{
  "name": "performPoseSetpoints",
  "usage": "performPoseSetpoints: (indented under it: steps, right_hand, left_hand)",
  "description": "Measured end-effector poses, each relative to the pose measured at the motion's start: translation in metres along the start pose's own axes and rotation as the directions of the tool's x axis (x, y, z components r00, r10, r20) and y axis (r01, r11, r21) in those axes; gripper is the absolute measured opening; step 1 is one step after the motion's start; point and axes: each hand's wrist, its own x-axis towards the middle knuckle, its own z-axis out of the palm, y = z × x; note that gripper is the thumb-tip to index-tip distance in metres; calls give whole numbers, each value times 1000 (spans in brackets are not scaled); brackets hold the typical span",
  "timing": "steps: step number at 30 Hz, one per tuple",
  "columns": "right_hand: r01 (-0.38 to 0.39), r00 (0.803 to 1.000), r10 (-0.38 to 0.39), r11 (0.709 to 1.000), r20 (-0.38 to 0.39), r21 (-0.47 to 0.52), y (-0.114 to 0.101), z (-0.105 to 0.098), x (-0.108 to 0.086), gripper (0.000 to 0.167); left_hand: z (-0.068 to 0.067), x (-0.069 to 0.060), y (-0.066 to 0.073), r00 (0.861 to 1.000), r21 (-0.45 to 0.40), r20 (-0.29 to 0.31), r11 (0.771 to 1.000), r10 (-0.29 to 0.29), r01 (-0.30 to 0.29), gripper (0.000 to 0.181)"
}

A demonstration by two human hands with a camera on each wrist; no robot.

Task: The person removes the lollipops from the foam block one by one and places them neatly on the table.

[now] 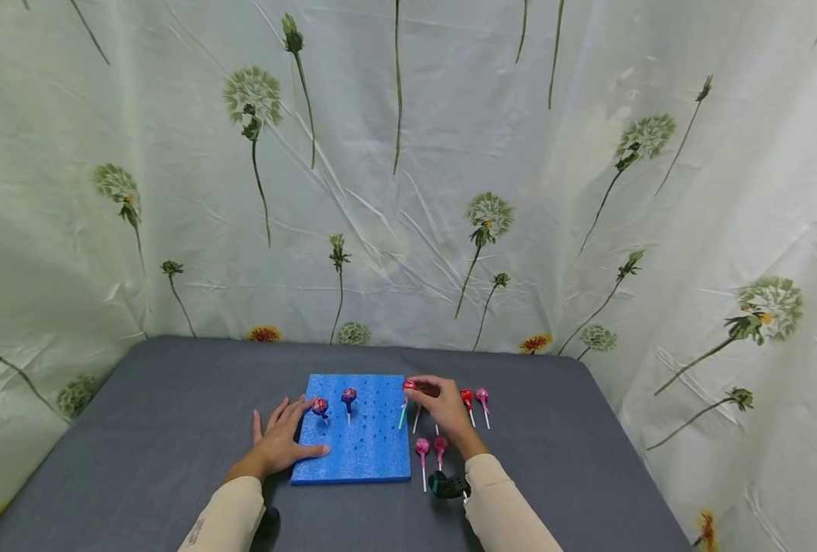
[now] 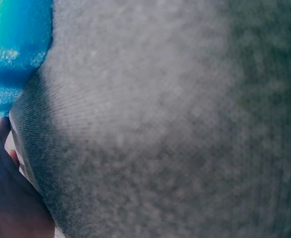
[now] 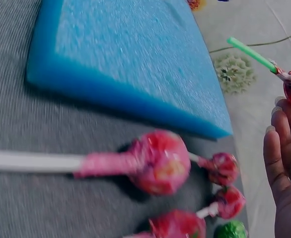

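Observation:
My right hand pinches a red-wrapped lollipop by its candy head, over the right edge of a blue foam board. In the right wrist view, the green stick of that lollipop points away from the fingertips, touching nothing. My left hand rests on the board's left side with fingers spread and thumb on its top. Two purple-and-red lollipops, one at the left and one near the middle, stand with their sticks in the foam. Small holes dot the board.
Right of the board, several lollipops lie on the grey tabletop, among them a pink one and a red one. A green-wrapped head shows in the right wrist view. Behind the table hangs a dandelion-print curtain.

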Motion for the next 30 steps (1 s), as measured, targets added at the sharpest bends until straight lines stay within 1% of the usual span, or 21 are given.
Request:
performPoseSetpoints:
  steps: [4, 7, 11, 15, 18, 25, 30]
  right_hand:
    - [3, 1000, -3, 999, 1, -38, 0, -6, -2, 24]
    - [26, 1000, -26, 998, -1, -58, 5, -9, -2, 23]
    - [26, 999, -27, 998, -27, -51, 26, -12, 0, 21]
    - [5, 999, -7, 999, -46, -44, 44, -15, 1, 20]
    - [-4, 999, 1, 999, -51, -49, 46, -19, 0, 21]
    - [18, 999, -21, 997, -41, -75, 44, -30, -6, 24]
    - [-15, 999, 11, 997, -47, -80, 47, -34, -12, 22]
  left_hand:
    - [-2, -2, 1, 1000, 6, -4, 1000, 4, -4, 106]
    - [-3, -2, 1, 1000, 13, -7, 1000, 8, -8, 105]
    - [-3, -3, 1, 1000, 13, 0, 1000, 10, -10, 105]
    - [-2, -4, 2, 1000, 7, 7, 1000, -4, 4, 105]
    - [-2, -4, 2, 1000, 10, 4, 1000, -10, 10, 106]
    - [-2, -3, 3, 1000, 5, 10, 1000, -9, 9, 107]
    - [-2, -2, 4, 1000, 11, 11, 1000, -11, 11, 107]
